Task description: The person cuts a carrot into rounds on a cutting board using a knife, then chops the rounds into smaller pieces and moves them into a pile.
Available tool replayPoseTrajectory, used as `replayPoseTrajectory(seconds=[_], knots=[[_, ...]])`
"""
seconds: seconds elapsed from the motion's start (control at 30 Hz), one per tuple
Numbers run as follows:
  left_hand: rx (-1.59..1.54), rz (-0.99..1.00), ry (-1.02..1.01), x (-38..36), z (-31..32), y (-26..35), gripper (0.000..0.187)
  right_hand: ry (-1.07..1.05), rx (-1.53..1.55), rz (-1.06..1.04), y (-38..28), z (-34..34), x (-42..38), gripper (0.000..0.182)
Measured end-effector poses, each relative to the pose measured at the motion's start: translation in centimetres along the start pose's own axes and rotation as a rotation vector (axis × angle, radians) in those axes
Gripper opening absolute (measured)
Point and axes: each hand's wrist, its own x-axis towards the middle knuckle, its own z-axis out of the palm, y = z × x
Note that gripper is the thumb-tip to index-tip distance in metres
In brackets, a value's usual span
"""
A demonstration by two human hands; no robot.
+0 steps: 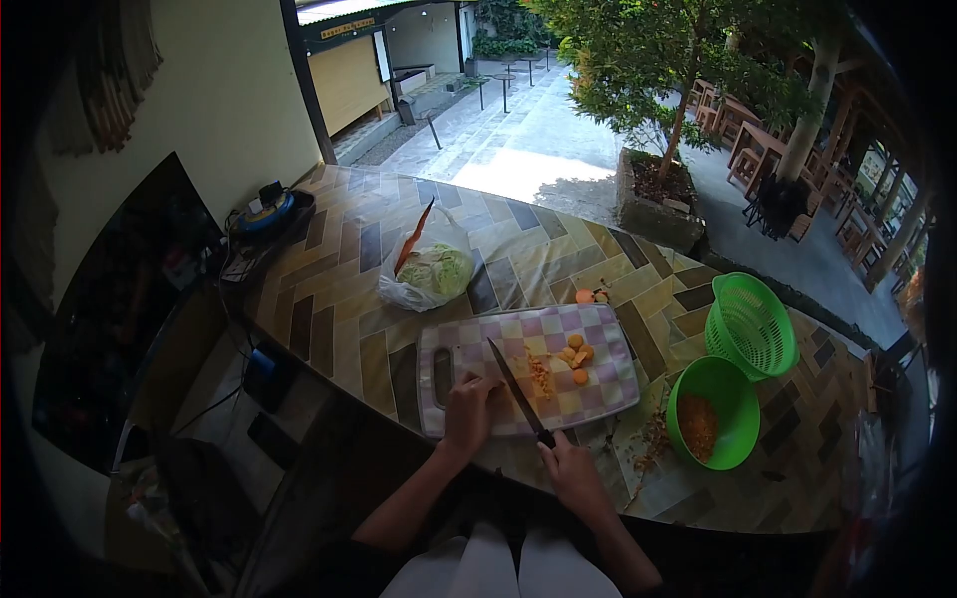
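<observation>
My right hand (566,463) is wrapped round the black handle of a kitchen knife (514,385), its blade pointing away from me over the checkered cutting board (459,344). On the left part of the board, my left hand (472,409) has its fingers curled together close to the blade; whatever they may hold is hidden. Finely chopped carrot (539,374) lies to the right of the blade. Beyond it sit several thick carrot pieces (576,351). More orange pieces (586,296) rest on the table just past the board's far edge.
A green bowl (745,409) with chopped orange bits stands at the right, touching a green colander (773,334). Peelings (653,439) are scattered beside the bowl. Behind the board, a plastic bag (404,291) holds cabbage (439,269) and a carrot (412,239). The tiled table (349,329) ends near my body.
</observation>
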Motion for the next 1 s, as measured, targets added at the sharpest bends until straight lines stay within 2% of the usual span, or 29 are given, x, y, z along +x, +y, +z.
replayPoseTrajectory(seconds=[0.1, 0.2, 0.47, 0.67, 0.8, 1.0], knots=[[-0.123, -0.192, -0.018, 0.5, -0.6, 0.9, 0.022, -0.006, 0.010, 0.005, -0.1, 0.3, -0.7, 0.031], [-0.102, -0.117, 0.005, 0.4, -0.2, 0.1, 0.026, -0.031, -0.061, 0.034, -0.5, 0.4, -0.9, 0.031], [-0.064, -0.108, 0.048, -0.1, 0.3, -0.2, 0.022, -0.034, -0.315, 0.086, -1.5, 1.6, 0.2, 0.030], [-0.023, -0.153, 0.023, 0.4, -0.8, 0.6, 0.017, 0.007, -0.009, -0.014, -0.4, 0.9, 1.3, 0.030], [-0.086, -0.117, -0.006, 0.3, -0.8, -0.5, 0.016, 0.009, 0.032, 0.014, -0.9, 0.6, 0.3, 0.030], [-0.184, -0.187, -0.043, 0.3, -1.0, -0.6, 0.018, 0.008, 0.016, 0.018, -1.0, 0.7, -0.1, 0.030]])
